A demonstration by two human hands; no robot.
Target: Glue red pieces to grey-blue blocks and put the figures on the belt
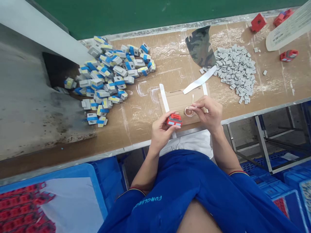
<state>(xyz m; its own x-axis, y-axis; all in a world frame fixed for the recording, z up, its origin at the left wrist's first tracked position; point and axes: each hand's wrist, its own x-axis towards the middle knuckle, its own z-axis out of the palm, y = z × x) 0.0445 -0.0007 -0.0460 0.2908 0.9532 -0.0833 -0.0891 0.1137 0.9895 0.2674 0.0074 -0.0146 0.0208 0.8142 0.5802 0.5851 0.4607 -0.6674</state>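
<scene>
My left hand (161, 131) is closed round a small red and grey toy vehicle part (174, 120), its light window-like patches facing me. To its right, my right hand (208, 111) pinches a thin white-tipped swab (193, 98), whose tip points away from me. Just beyond those fingertips sits a small round clear dish (189, 111) on a cardboard sheet (176, 101). White strips lie on the sheet's left and right sides, and a longer white strip (200, 80) slants across its far edge.
Grey blocks with blue and yellow tape (119, 71) are heaped at left. Small grey pieces (236, 69) lie at right beside a camouflage cloth (201, 45). A translucent container (289, 29) and red parts (258, 22) stand far right. A blue bin (98, 191) holds red parts lower left.
</scene>
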